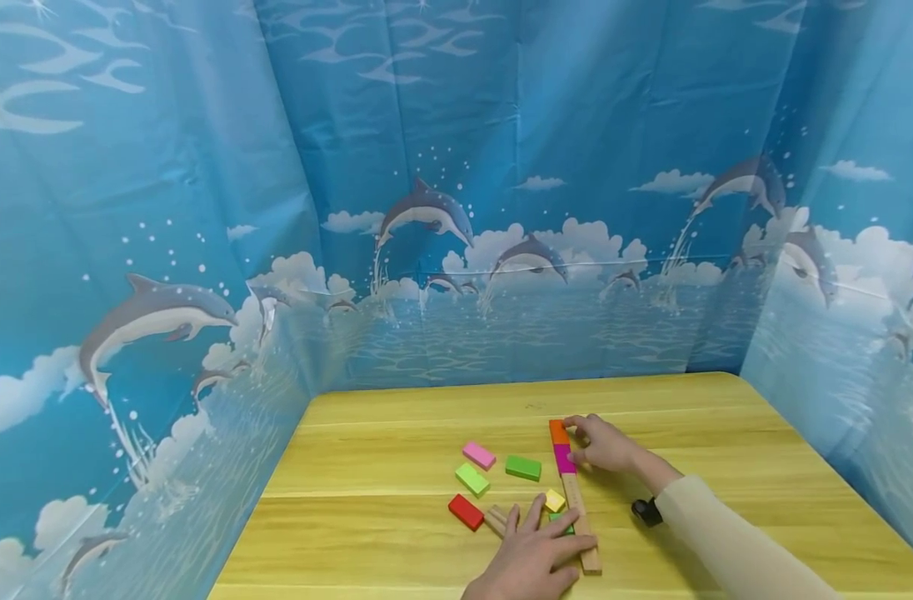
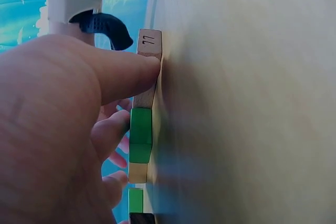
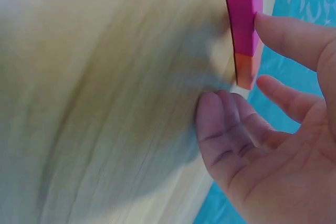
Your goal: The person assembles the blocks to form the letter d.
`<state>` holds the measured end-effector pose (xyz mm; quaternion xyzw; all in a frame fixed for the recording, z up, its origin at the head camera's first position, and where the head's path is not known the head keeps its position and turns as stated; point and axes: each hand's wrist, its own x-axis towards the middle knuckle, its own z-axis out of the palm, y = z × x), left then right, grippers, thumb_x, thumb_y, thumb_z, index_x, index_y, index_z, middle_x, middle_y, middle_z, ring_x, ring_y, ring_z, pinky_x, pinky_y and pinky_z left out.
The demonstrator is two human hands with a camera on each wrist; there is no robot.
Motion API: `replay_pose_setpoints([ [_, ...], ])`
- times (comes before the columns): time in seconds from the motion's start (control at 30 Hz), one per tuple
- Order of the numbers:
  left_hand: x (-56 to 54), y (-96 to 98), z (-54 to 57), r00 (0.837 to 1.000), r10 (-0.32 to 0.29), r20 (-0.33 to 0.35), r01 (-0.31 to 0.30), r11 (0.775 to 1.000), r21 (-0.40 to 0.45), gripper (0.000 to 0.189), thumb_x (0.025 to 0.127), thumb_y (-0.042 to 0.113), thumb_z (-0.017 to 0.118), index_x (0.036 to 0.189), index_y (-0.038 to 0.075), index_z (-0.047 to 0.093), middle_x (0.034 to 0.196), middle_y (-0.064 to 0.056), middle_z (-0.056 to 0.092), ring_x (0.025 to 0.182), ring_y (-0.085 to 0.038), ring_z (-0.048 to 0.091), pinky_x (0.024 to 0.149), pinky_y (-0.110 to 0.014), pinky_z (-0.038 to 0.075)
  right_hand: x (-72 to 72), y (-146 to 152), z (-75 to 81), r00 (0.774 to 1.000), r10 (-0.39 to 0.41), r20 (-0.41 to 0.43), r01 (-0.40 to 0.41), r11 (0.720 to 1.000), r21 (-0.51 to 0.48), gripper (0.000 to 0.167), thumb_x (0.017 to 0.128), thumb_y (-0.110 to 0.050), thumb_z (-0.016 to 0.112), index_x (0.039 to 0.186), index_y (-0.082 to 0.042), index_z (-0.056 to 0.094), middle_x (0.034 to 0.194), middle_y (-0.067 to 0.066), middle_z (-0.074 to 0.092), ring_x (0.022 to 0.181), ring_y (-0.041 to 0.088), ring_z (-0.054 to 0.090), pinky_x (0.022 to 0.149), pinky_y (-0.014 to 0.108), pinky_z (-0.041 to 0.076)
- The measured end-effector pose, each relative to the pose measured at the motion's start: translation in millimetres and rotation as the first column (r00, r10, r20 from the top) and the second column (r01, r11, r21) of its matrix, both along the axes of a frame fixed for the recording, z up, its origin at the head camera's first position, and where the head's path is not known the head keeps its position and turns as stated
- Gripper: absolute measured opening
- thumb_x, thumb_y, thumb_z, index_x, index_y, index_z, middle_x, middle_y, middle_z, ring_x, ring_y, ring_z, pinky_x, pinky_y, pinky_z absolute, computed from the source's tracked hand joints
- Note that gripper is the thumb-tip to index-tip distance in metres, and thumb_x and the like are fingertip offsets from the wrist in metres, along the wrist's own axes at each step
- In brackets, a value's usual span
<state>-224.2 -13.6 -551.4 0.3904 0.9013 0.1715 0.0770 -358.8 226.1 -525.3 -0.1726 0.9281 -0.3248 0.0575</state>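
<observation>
Touching an oblong magenta block, right fingers relaxed, left fingers splayed across bare-wood bar

Right hand touches the magenta block, orange block adjoining; left hand touches the wooden strip.

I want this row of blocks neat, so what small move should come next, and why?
Probably ease the right hand away: the orange block already sits end to end with the magenta block, and both look in line with the adjoining wooden block.
</observation>
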Motion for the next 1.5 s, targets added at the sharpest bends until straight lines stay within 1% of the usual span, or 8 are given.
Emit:
replay_pose_setpoints([
  [0.1, -0.9, -0.1, -0.8, 1.0, -0.002, 0.002, 0.002, 1.0, 0.0, 0.045, 0.104, 0.043, 0.053, 0.146, 0.055, 0.043, 0.162, 0.021, 0.022, 0.152, -0.032, 0.013, 0.106, -0.072, 0.025, 11.7, -1, 2.1, 1.0, 0.006, -0.021, -0.005, 0.999, 0.034, 0.057, 0.09, -0.015, 0.076, 0.142, -0.007, 0.054, 0.122, 0.019, 0.055, 0.111, 0.036, 0.057, 0.09, 0.056, 0.049],
  [0.33, -1.7, 0.7, -3.1, 1.0, -0.013, -0.022, 0.013, 1.0, -0.011, 0.045, 0.104, 0.048, 0.049, 0.148, 0.054, 0.04, 0.162, 0.02, 0.022, 0.151, -0.033, 0.016, 0.105, -0.073, 0.026, 38.0, -1, 6.0, 0.996, 0.07, -0.051, -0.067, 0.996, 0.057, 0.054, 0.092, -0.019, 0.075, 0.141, -0.007, 0.056, 0.129, 0.02, 0.055, 0.12, 0.042, 0.055, 0.092, 0.059, 0.049],
  [0.5, -2.8, 0.5, -1.9, 0.999, -0.034, -0.03, 0.034, 0.999, -0.006, 0.044, 0.105, 0.05, 0.045, 0.148, 0.053, 0.041, 0.163, 0.017, 0.023, 0.151, -0.033, 0.019, 0.103, -0.074, 0.027, 55.3, 1, 10.0, 0.993, 0.119, -0.024, -0.118, 0.992, 0.047, 0.054, 0.094, -0.025, 0.073, 0.142, -0.008, 0.055, 0.128, 0.015, 0.055, 0.116, 0.037, 0.056, 0.091, 0.059, 0.048],
  [0.67, -1.5, -2.8, 0.0, 0.996, -0.038, -0.08, 0.039, 0.999, 0.002, 0.042, 0.105, 0.052, 0.043, 0.147, 0.052, 0.045, 0.163, 0.013, 0.027, 0.149, -0.033, 0.025, 0.101, -0.074, 0.032, 74.3, 4, 11.6, 0.988, 0.157, -0.006, -0.156, 0.986, 0.05, 0.056, 0.094, -0.029, 0.072, 0.143, -0.008, 0.054, 0.126, 0.012, 0.055, 0.111, 0.032, 0.056, 0.087, 0.055, 0.049],
  [0.83, -0.7, -8.4, 5.6, 0.991, -0.012, -0.137, 0.012, 1.0, 0.003, 0.041, 0.104, 0.052, 0.045, 0.144, 0.048, 0.051, 0.16, 0.008, 0.035, 0.146, -0.034, 0.031, 0.099, -0.072, 0.036, 93.3, 11, 9.9, 0.984, 0.179, -0.018, -0.177, 0.982, 0.064, 0.06, 0.094, -0.035, 0.072, 0.145, -0.008, 0.053, 0.13, 0.014, 0.054, 0.115, 0.038, 0.054, 0.088, 0.059, 0.048],
  [1.07, -4.9, -16.9, 20.1, 0.994, 0.046, -0.097, -0.047, 0.999, -0.002, 0.039, 0.103, 0.045, 0.052, 0.142, 0.046, 0.055, 0.156, 0.009, 0.041, 0.145, -0.033, 0.033, 0.103, -0.069, 0.034, 117.8, 16, 13.0, 0.982, 0.18, 0.053, -0.183, 0.98, 0.072, 0.07, 0.092, -0.043, 0.072, 0.149, -0.009, 0.048, 0.138, 0.018, 0.05, 0.122, 0.043, 0.05, 0.09, 0.064, 0.046],
  [1.33, -17.3, -32.9, 35.2, 0.983, 0.096, -0.158, -0.089, 0.995, 0.053, 0.038, 0.102, 0.038, 0.057, 0.14, 0.042, 0.058, 0.152, 0.006, 0.047, 0.142, -0.034, 0.039, 0.104, -0.067, 0.035, 129.6, 16, 3.6, 0.98, 0.146, 0.135, -0.16, 0.982, 0.103, 0.074, 0.089, -0.049, 0.073, 0.148, -0.011, 0.05, 0.146, 0.024, 0.044, 0.131, 0.05, 0.042, 0.093, 0.069, 0.042],
  [1.5, -29.1, -43.5, 42.7, 0.973, 0.128, -0.191, -0.112, 0.989, 0.092, 0.039, 0.102, 0.036, 0.06, 0.141, 0.035, 0.059, 0.148, 0.002, 0.052, 0.139, -0.038, 0.042, 0.104, -0.066, 0.036, 129.2, 17, -7.1, 0.984, 0.155, 0.086, -0.166, 0.975, 0.15, 0.077, 0.086, -0.052, 0.074, 0.147, -0.01, 0.052, 0.146, 0.024, 0.044, 0.131, 0.051, 0.042, 0.092, 0.068, 0.043],
])
